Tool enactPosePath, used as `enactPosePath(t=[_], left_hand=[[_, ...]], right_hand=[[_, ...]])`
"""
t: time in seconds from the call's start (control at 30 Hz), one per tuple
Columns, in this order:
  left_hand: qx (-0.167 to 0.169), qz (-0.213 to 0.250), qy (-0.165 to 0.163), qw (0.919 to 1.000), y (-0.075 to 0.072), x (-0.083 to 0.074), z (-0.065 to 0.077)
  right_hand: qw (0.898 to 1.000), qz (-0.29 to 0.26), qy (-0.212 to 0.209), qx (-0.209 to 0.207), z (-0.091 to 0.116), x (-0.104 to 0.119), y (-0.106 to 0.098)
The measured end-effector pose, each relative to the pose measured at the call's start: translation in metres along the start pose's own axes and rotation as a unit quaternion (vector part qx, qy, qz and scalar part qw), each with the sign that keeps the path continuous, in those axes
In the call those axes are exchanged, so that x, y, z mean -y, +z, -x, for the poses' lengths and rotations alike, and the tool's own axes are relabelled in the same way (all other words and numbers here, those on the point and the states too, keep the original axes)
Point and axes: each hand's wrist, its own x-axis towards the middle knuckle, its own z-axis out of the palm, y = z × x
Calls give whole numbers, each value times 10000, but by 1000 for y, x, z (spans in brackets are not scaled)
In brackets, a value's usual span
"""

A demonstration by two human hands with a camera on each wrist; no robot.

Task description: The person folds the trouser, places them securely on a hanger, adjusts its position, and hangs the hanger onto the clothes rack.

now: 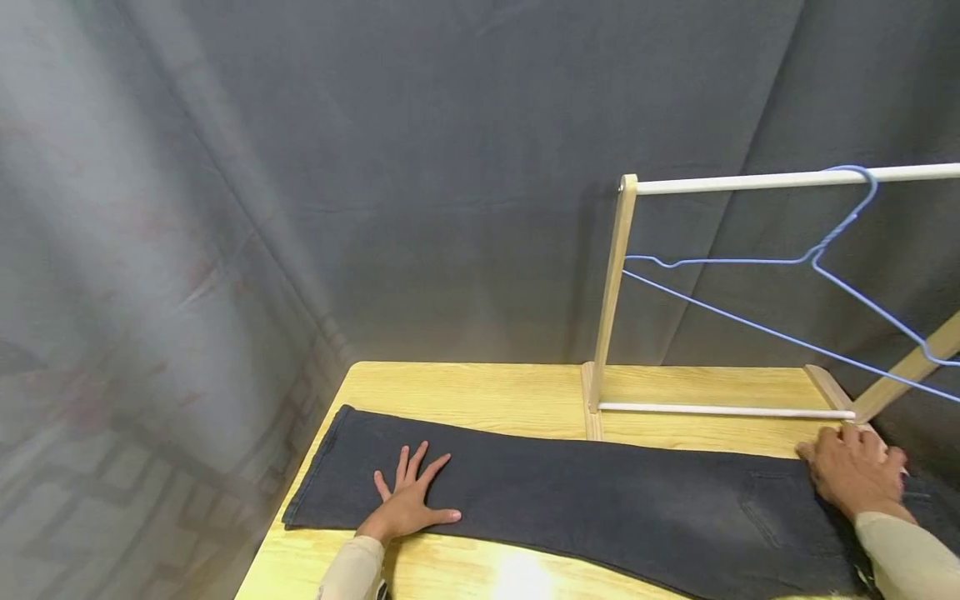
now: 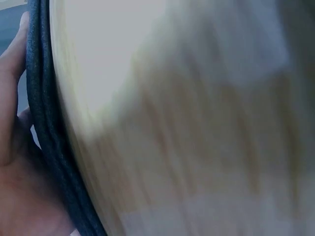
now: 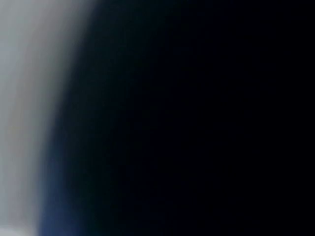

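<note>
A pair of dark jeans (image 1: pixel 600 492), folded lengthwise, lies flat across the wooden table, leg hems at the left and a pocket showing toward the right. Spread wide, the fingers of my left hand (image 1: pixel 408 507) rest on the lower legs near the hems. In the left wrist view, layered denim edges (image 2: pixel 47 108) run beside the palm. My right hand (image 1: pixel 858 471) rests on the upper part of the jeans at the far right, its fingers slightly bent. Part of the jeans beyond it leaves the head view. The right wrist view is almost black and blurred.
Behind the jeans stands a wooden rack (image 1: pixel 613 292) with a white top rail (image 1: pixel 735 182) and a white lower bar (image 1: pixel 720 410). A blue wire hanger (image 1: pixel 821 250) hangs from the rail. Grey cloth (image 1: pixel 450 208) backs the table (image 1: pixel 465 383).
</note>
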Motion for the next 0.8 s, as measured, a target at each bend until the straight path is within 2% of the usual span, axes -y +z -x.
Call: enactPosePath(t=[0.07,0.13,0.23,0.3,0.33,0.4,0.53,0.67,0.8], left_hand=[[-57,-4,-39,10000,-1,1,2],[-21,-64,-56,10000,-1,1,3],[32,-108,9,9999,0,2,3],[70,-117,50,9999,-1,3,3],[102,-121,39,9999,0,3,3],[143,-100,-27,9998,0,3,3],[193,-164,-256,9994,-2,4,4],[116,-201,-224,9995,-4,0,4],[95,-177,-201,9996,-3,-3,3]], right_hand=[[9970,-589,-475,-157,6,47,-1],[9882,-1109,-1051,131,22,96,-1],[9648,-1602,-1851,963,56,158,3],[9480,-1701,-2166,1596,76,187,6],[9430,-1709,-2247,1761,85,195,8],[9380,-1721,-2287,1954,96,205,12],[9409,-1712,-2244,1873,103,205,18],[9420,-1880,-2118,1803,105,190,22],[9496,-1895,-1977,1528,106,166,25]])
